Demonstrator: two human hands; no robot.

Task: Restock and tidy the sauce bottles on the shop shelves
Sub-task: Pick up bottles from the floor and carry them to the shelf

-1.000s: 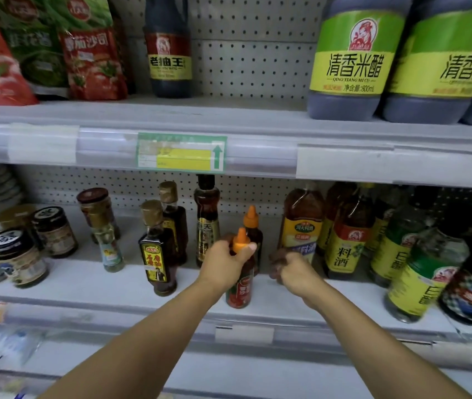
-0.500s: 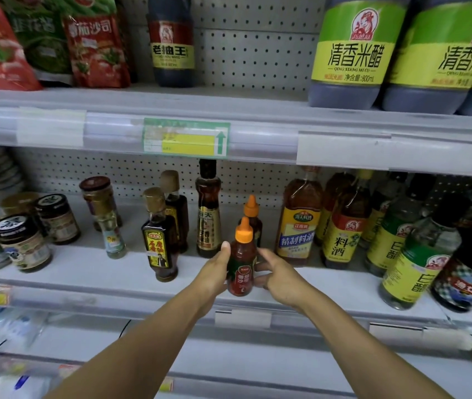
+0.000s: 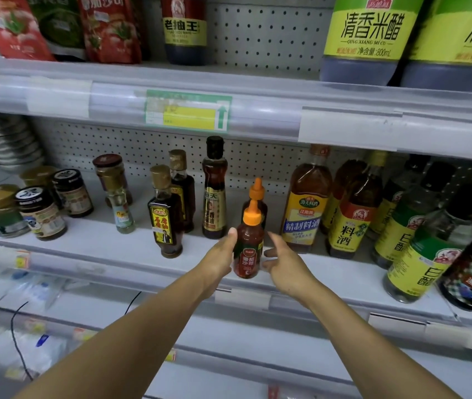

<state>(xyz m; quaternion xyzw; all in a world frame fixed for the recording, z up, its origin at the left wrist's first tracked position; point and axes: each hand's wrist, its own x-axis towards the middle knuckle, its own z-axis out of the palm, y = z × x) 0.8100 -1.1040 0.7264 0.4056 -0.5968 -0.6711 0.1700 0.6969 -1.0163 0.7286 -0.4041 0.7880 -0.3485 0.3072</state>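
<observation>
While the front ketchup bottle (image 3: 247, 249) stands at the shelf (image 3: 108, 246) edge before its twin (image 3: 255, 201), the left hand (image 3: 220, 256) touches its side with straight fingers, the right hand (image 3: 282, 262) hovers open beside it, so lining-up seems underway, next needing a gentle nudge.

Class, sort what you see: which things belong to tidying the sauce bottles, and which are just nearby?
Job in hand:
front ketchup bottle
rear ketchup bottle
left hand
right hand

Just nearby:
jars
cooking wine bottle
stacked bowls
</observation>
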